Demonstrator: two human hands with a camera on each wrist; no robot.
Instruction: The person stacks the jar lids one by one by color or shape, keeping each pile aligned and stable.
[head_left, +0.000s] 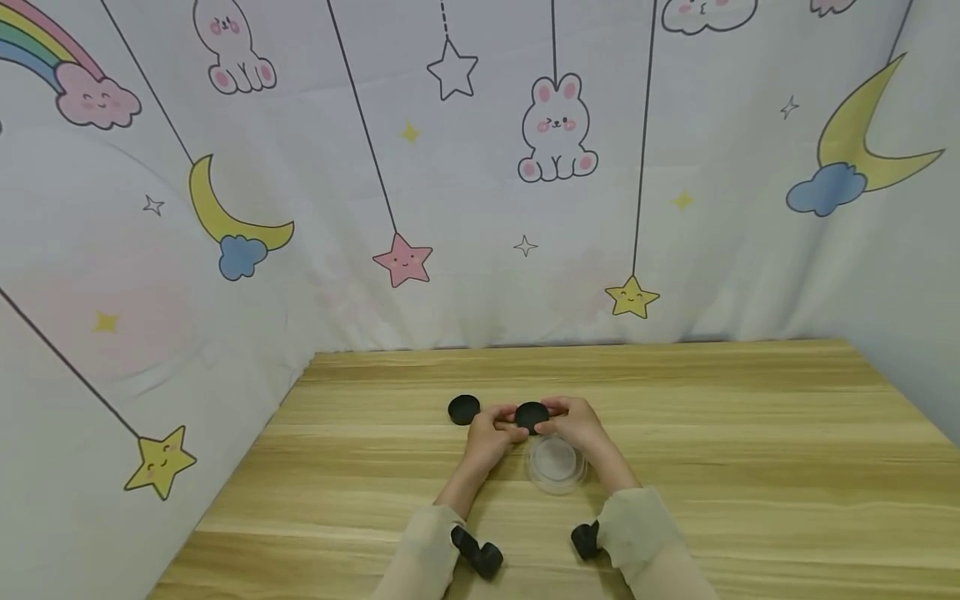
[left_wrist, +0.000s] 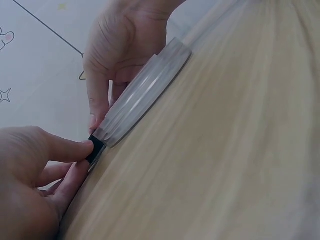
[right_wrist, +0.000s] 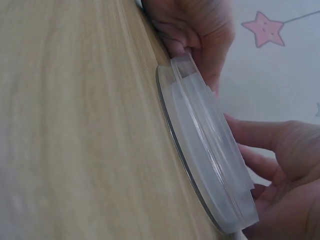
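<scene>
A shallow, round black cap-like piece (head_left: pixel 532 417) lies between both hands over the table. My left hand (head_left: pixel 491 437) grips its left side; in the left wrist view, the thumb and a finger pinch its black edge (left_wrist: pixel 95 148). From the right, my right hand (head_left: pixel 579 427) holds the same piece between thumb and fingers. Just nearer to me, a clear round plastic container (head_left: pixel 556 465) rests on the wood beside the right hand. In the right wrist view this container (right_wrist: pixel 210 150) hides the black piece. A second round black piece (head_left: pixel 464 409) sits left of the left hand.
The wood-grain table (head_left: pixel 750 467) extends to both sides of the hands. Behind it hangs a pale curtain (head_left: pixel 480 192) printed with stars, moons and rabbits. Black wrist devices (head_left: pixel 480 557) stick out from both sleeves, low over the table.
</scene>
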